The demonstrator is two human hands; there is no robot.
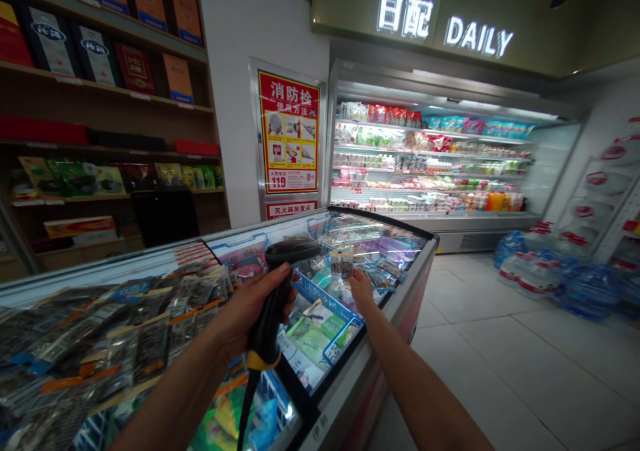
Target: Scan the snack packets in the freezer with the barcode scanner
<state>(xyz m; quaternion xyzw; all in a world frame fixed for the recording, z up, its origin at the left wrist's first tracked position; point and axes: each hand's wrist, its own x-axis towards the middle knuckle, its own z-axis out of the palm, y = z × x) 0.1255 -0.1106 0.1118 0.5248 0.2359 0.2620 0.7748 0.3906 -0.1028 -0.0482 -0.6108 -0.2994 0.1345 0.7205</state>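
In the head view my left hand (263,297) is wrapped round the handle of a black barcode scanner (273,304) with a yellow band near its base. Its cord hangs down from the handle, and its head points to the right. Just right of the scanner head, my right hand (363,287) pinches a small clear packet (341,264) with dark contents by its lower right edge. Both hands are above the glass top of a chest freezer (425,271). Many similar packets (150,337) lie in a heap on the freezer top to the left.
Blue baskets (320,291) with bagged goods sit inside the freezer. Shelves of boxes (100,57) line the left wall. A lit refrigerated display (435,224) stands at the back. Large water bottles (590,287) are on the tiled floor (490,351) at right.
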